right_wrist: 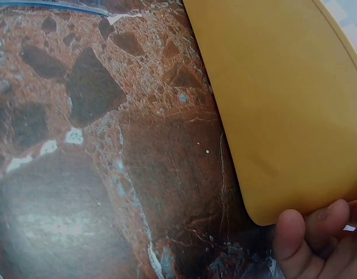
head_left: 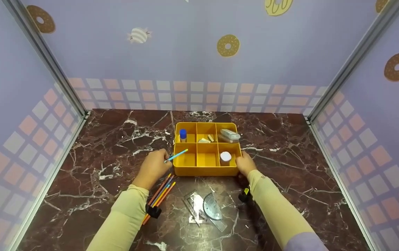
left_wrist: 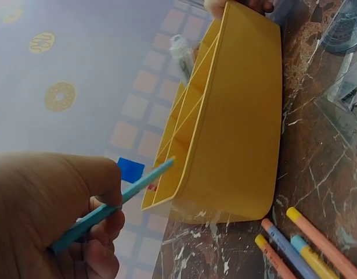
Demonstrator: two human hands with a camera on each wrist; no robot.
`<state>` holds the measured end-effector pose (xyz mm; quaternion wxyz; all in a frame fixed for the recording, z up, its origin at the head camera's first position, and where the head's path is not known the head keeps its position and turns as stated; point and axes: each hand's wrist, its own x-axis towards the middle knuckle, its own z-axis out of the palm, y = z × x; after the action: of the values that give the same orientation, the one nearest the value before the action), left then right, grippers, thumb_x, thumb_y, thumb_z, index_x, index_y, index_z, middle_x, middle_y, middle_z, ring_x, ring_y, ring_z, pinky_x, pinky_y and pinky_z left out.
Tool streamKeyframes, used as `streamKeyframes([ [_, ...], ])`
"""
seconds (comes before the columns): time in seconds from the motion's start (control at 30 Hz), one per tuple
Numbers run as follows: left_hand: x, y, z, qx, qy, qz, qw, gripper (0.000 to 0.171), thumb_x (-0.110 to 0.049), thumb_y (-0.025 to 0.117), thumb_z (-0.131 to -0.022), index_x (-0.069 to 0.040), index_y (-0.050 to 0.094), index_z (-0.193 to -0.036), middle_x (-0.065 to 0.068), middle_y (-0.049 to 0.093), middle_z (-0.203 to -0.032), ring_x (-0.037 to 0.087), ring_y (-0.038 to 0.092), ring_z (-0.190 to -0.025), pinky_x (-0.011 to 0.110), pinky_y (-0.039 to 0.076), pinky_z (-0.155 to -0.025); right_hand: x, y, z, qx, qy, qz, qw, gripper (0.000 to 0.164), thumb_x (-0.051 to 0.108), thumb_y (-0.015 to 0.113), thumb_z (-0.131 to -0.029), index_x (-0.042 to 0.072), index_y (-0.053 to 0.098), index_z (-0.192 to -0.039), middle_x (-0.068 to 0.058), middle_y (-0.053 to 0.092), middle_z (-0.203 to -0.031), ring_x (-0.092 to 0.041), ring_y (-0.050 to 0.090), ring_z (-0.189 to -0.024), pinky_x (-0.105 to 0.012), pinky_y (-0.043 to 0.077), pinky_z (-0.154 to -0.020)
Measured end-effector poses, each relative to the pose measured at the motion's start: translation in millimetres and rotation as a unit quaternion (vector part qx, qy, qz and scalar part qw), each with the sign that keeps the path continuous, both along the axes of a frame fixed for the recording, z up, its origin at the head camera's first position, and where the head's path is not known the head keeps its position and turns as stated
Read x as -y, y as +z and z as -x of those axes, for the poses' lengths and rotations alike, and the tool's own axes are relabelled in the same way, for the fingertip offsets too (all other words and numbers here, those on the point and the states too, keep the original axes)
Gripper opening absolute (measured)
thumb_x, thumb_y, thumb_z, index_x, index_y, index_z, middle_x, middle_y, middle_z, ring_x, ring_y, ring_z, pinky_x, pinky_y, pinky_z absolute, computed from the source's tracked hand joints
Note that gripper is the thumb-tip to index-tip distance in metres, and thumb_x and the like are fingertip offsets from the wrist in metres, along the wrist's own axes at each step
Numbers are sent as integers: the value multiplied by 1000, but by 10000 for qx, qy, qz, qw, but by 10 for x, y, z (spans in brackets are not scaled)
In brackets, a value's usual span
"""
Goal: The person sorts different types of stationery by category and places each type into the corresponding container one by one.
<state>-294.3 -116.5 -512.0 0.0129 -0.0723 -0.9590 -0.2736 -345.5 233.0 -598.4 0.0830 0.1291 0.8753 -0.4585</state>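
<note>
Pinching a lt-blue pencil [head_left: 177,155], the L hand [head_left: 152,167] sits at approx 8–9 o'clock of the yellow box [head_left: 206,171], thumb & fingers clamped on the barrel; the tip points to 2 o'clock, over the box's 8 o'clock compt. R hand [head_left: 246,164] grips the box wall at 3–4 o'clock, fingertips touching the outside near a corner. In the box: blue-capped tube [head_left: 183,134] at 10, small pale pieces [head_left: 204,140] at 12, clear case [head_left: 230,134] at 2, white-topped container [head_left: 225,156] at 4. Loose pencils [head_left: 165,195] lie on the marbled table [head_left: 290,164] at 7–8 o'clock, partly under the L sleeve [head_left: 121,216] in head view. Protractor [head_left: 212,206] + clear rulers [head_left: 196,205] overlap at 6 o'clock, near the box.
</note>
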Motion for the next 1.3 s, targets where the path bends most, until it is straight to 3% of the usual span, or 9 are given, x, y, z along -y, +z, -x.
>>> streamKeyframes([
  [0.23, -119, -40, 44, 153, -54, 328, 9993, 13, -10, 70, -87, -7, 60, -79, 5, 59, -70, 21, 50, -60, 39, 46, -59, -2, 10, -9, -17, 44, 59, 10000, 52, 13, 42, -87, 0, 52, -136, -26, 62, -120, -35, 62, -78, -37, 49, -39],
  [0.43, -207, -58, 78, 0, -67, 404, 9992, 10, -6, 69, -82, -7, 61, -76, 5, 62, -71, 24, 57, -63, 43, 49, -60, -6, 0, -5, -70, 7, 9, 10000, 52, 13, 42, -87, 0, 53, -136, -25, 62, -120, -37, 63, -83, -37, 49, -40],
  [0.73, -282, -176, 109, -281, -183, 480, 9983, 10, -5, 69, -80, -6, 60, -76, 9, 59, -74, 29, 60, -72, 46, 50, -67, 4, 0, 1, 17, 19, -25, 10000, 53, 13, 42, -88, 0, 51, -139, -25, 62, -120, -36, 63, -83, -36, 49, -39],
  [1.1, -326, -314, 189, -69, -15, 115, 9999, 9, -8, 68, -84, -6, 59, -86, 10, 51, -88, 27, 56, -74, 42, 50, -68, -3, 24, -8, 29, -24, 8, 10000, 53, 14, 43, -88, 1, 50, -140, -26, 60, -123, -36, 61, -87, -37, 50, -41],
  [1.3, -357, -410, 192, -205, 140, -185, 9995, 20, -13, 70, -87, -4, 62, -103, 15, 49, -100, 32, 58, -83, 47, 51, -77, -6, 9, -1, 18, -2, 15, 10000, 52, 14, 42, -88, 0, 51, -137, -26, 59, -123, -38, 62, -89, -36, 49, -41],
])
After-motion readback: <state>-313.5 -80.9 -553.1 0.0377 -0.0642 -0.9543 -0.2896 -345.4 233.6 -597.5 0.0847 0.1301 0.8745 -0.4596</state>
